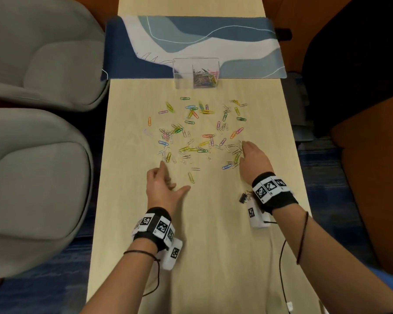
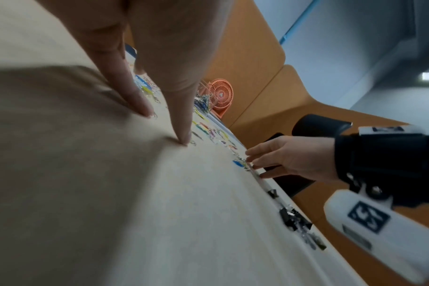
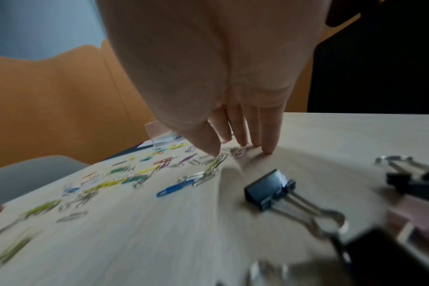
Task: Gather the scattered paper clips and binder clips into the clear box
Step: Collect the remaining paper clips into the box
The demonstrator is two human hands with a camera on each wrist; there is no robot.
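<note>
Many coloured and silver paper clips (image 1: pixel 197 134) lie scattered across the middle of the pale wooden table (image 1: pixel 213 223). The clear box (image 1: pixel 195 72) stands beyond them, with a heap of clips in its right compartment and its left one empty. My left hand (image 1: pixel 168 180) rests at the near left edge of the scatter, its fingertips (image 2: pixel 184 138) straight and touching the table. My right hand (image 1: pixel 245 152) lies flat at the right edge, its straight fingers (image 3: pixel 267 147) pressing the table against some clips. Black binder clips (image 1: pixel 244 198) (image 3: pixel 269 189) lie beside my right wrist.
A blue and white mat (image 1: pixel 191 46) covers the table's far end under the box. Grey chairs (image 1: pixel 39 177) stand along the left edge. Orange partitions (image 1: pixel 372 155) stand on the right. An orange fan (image 2: pixel 220 96) sits beyond the table.
</note>
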